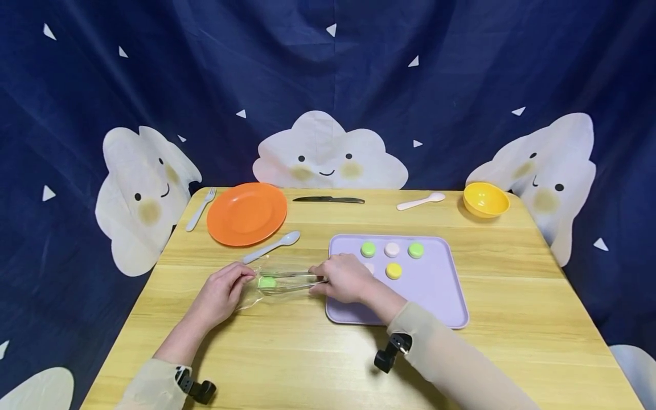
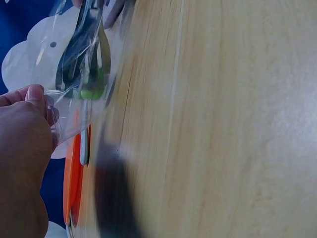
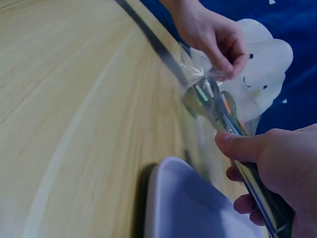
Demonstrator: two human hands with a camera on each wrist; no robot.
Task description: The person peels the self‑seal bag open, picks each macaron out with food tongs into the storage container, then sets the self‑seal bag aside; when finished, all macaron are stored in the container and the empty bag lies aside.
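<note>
My left hand [image 1: 221, 291] pinches the edge of a clear plastic bag [image 1: 266, 285] lying on the wooden table [image 1: 328, 353]. My right hand [image 1: 342, 278] grips metal tongs [image 1: 289, 282] whose tips reach into the bag and clamp a green macaron [image 1: 266, 282]. The left wrist view shows the bag [image 2: 79, 84] held up by my thumb, with the green macaron [image 2: 93, 90] between the tong arms. In the right wrist view the tongs [image 3: 223, 114] run from my fingers into the bag. A lilac tray [image 1: 435, 290] to the right carries several macarons in green [image 1: 368, 249], pink [image 1: 392, 249] and yellow [image 1: 393, 270].
An orange plate [image 1: 247, 213], a pale fork [image 1: 201, 208] and a pale spoon [image 1: 271, 246] lie at the back left. A black knife [image 1: 328, 200], a white spoon [image 1: 421, 201] and a yellow bowl [image 1: 484, 199] sit along the far edge. A dark blue cloud curtain hangs behind.
</note>
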